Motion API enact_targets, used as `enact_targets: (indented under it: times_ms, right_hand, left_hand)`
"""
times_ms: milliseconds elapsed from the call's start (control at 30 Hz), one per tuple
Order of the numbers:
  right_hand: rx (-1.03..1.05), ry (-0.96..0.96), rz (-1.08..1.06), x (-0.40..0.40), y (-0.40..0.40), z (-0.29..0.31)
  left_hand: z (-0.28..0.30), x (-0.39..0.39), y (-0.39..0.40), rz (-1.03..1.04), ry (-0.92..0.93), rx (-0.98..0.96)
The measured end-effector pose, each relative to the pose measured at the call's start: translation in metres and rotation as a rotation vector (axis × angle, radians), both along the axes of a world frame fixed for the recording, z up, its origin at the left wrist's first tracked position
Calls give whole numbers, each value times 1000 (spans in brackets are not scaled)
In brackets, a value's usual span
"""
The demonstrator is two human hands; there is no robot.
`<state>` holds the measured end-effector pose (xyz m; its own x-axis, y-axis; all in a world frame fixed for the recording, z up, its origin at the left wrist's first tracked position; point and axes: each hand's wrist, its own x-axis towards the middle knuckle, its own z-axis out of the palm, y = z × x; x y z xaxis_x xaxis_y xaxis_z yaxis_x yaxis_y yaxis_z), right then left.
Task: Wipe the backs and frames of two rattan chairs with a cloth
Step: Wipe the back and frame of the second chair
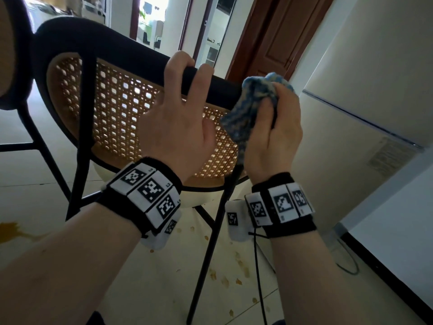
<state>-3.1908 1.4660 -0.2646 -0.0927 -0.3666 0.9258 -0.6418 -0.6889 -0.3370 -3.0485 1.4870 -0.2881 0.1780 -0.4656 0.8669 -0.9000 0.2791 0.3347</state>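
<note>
A rattan chair (121,109) with a woven cane back and a black padded top rail (131,59) stands tilted in front of me. My left hand (178,118) grips the top rail, fingers curled over it. My right hand (278,134) holds a bunched blue and white cloth (248,109) pressed against the right end of the rail, where it meets the black metal frame. Part of a second chair (14,55) shows at the far left edge.
Black metal chair legs (210,249) run down to a pale tiled floor with yellowish stains (9,231). A white wall and cabinet (375,90) stand close on the right. A brown door (276,38) and an open doorway lie behind. A cable (346,261) lies by the wall.
</note>
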Motion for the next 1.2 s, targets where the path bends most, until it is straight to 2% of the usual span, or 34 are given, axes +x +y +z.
enact_targets:
  times_ms: [133, 267, 367, 433, 533, 667, 767, 900, 1067, 1200]
  right_hand:
    - [78, -216, 34, -12, -14, 7]
    - [179, -420, -28, -27, -26, 1]
    - [369, -511, -102, -49, -31, -23]
    - [537, -480, -196, -61, -30, -46]
    - [670, -288, -400, -64, -28, -70]
    - [833, -220, -423, -57, -28, -84]
    - [782, -168, -375, -49, -21, -91]
    - [599, -78, -257, -41, -6, -84]
    - [302, -270, -109, -31, 12, -48]
    - [200, -290, -21, -13, 22, -34]
  left_hand:
    - [0, 0, 1, -3, 3, 16]
    - [1, 2, 6, -29, -3, 31]
    - [1, 2, 9, -46, -6, 38]
    - [1, 0, 9, -49, 4, 41]
    - [0, -2, 9, -42, 12, 49]
    - [-2, 4, 11, -57, -32, 46]
    - [-7, 13, 15, -97, -82, 39]
    - [-13, 27, 22, -166, -115, 24]
    - [-21, 44, 28, -158, -121, -70]
    - [-33, 63, 29, -48, 60, -143]
